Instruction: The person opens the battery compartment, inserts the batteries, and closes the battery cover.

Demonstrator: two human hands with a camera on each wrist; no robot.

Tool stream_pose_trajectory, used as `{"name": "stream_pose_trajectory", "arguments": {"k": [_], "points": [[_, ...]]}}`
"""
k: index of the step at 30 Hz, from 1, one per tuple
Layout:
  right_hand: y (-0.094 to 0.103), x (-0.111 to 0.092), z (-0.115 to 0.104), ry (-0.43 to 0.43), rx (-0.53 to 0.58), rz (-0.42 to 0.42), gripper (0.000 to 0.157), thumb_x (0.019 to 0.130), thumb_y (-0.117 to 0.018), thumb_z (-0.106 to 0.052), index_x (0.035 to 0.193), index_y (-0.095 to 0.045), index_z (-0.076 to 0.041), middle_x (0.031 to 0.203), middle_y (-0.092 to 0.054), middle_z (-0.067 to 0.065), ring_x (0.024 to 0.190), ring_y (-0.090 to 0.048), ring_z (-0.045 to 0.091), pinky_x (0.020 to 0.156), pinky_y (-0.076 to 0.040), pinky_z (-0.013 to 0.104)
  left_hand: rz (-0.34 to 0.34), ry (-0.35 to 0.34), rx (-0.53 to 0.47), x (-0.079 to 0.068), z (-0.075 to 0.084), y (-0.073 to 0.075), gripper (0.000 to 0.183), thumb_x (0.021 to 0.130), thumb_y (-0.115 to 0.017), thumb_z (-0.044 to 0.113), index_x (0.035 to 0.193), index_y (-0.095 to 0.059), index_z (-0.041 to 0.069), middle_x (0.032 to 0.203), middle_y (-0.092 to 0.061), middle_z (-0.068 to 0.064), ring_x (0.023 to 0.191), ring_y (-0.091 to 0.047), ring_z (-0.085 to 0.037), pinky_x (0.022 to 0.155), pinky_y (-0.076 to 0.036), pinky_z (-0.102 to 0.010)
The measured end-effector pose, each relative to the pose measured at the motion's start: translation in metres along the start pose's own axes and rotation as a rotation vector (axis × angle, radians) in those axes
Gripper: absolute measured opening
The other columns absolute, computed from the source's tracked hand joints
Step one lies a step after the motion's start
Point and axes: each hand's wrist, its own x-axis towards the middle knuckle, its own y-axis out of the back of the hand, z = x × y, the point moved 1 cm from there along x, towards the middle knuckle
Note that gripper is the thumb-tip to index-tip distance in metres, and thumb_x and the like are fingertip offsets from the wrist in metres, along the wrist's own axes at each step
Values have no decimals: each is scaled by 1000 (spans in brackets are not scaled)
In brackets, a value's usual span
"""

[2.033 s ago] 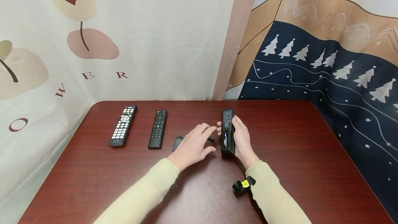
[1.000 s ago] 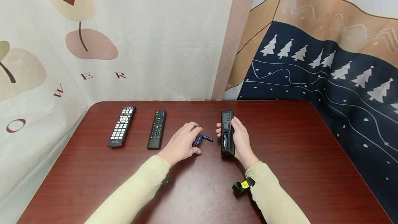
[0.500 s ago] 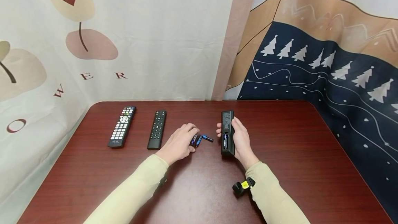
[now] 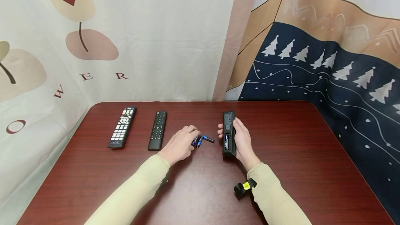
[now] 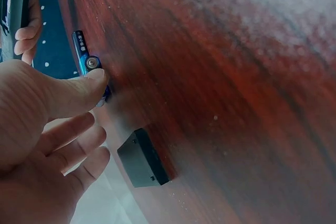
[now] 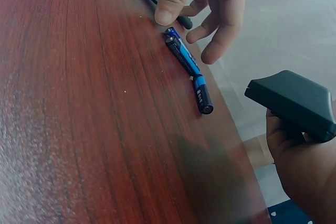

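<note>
Gripping a black remote control (image 4: pixel 229 122) in the right hand (image 4: pixel 242 139), turned to show its back. Cannot tell, with the left hand (image 4: pixel 178 144), whether pinching or only reaching round a dark-blue battery (image 4: pixel 194 140). Best to lift it singly, pinching mid-length, without rolling the two neighbouring batteries (image 4: pixel 200 141); hold the remote control steady. Find that battery on the table (image 4: pixel 203 190) at the left thumb (image 5: pixel 79 90), left of the remote control and apart from it.

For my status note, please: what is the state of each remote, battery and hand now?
Right hand: gripping the held remote
Held remote: opened at back, at least one inner battery showing
Left hand: at the loose batteries, contact unclear
Loose batteries: three, lying on table
White-buttoned remote: lying, buttons up
Dark-buttoned remote: lying, buttons up
</note>
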Motion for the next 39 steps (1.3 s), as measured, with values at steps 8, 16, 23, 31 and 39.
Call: {"name": "stream_pose_trajectory", "arguments": {"k": [8,16,23,31,39], "points": [[0,-1,0,-12,4,1,42,114,-27,-27,153,-37,-14,124,-62,29,82,-70,18,83,-60,35,-1,-14,32,1,-2,-3,46,77,-84,-3,121,-69,3,118,-67,-9,109,-62,-30,95,-53,-45],[0,-1,0,-4,-32,3,43,114,-26,-28,153,-38,-15,120,-64,24,85,-70,18,83,-61,35,1,-15,49,0,-2,-4,44,78,-83,-3,120,-70,4,112,-69,-7,106,-63,-28,93,-54,-44],[0,-2,0,-10,-11,3,42,114,-27,-27,153,-38,-15,119,-65,22,84,-70,18,82,-60,33,-5,-4,44,0,-2,-4,42,78,-83,-2,118,-71,5,110,-69,-8,105,-63,-29,93,-53,-44],[-2,-2,0,-18,3,6,42,114,-26,-27,154,-37,-15,119,-65,22,83,-70,18,81,-60,33,-19,10,53,-1,-2,-3,39,82,-83,1,118,-70,3,111,-69,-9,106,-63,-29,94,-53,-44],[-2,-2,3,-13,0,3,41,115,-26,-27,151,-39,-15,114,-68,18,83,-70,19,83,-60,36,-3,10,41,0,-1,-2,34,83,-84,5,115,-70,5,110,-68,-7,104,-63,-28,93,-53,-44]]}}
